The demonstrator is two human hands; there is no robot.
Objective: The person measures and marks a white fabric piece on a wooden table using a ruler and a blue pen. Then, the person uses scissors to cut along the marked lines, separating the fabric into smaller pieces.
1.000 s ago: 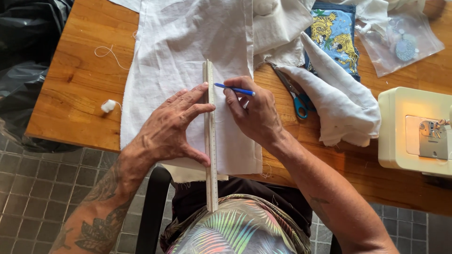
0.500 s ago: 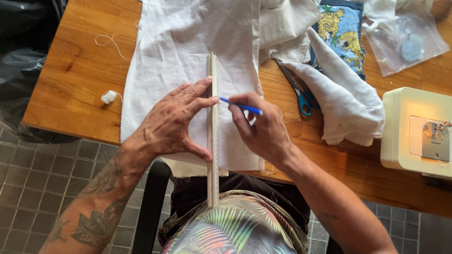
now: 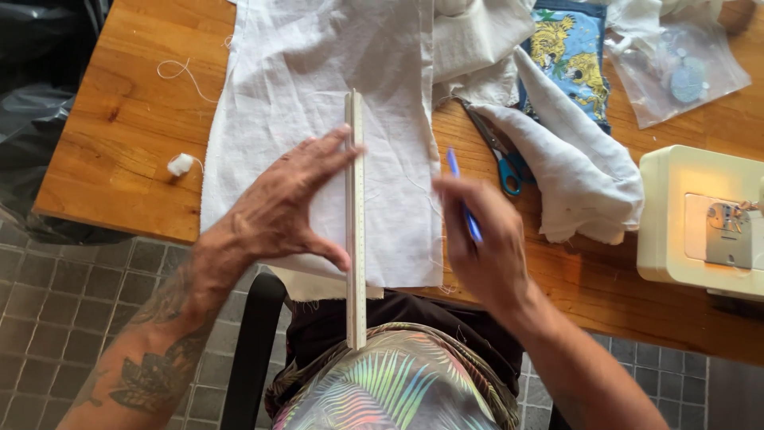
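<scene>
Lifted away from the long cream wooden ruler (image 3: 355, 223), the right hand (image 3: 485, 247) now hovers with fingers curled around a blue pen (image 3: 463, 195), so the marking stroke looks finished, while the spread left hand (image 3: 278, 211) pins ruler onto white cloth (image 3: 318, 72).

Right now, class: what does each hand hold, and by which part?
The right hand grips a blue pen around its lower barrel. The left hand grips nothing; its fingers press flat beside the ruler on the white cloth.

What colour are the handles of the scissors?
The scissors have blue handles, seen in the head view.
</scene>
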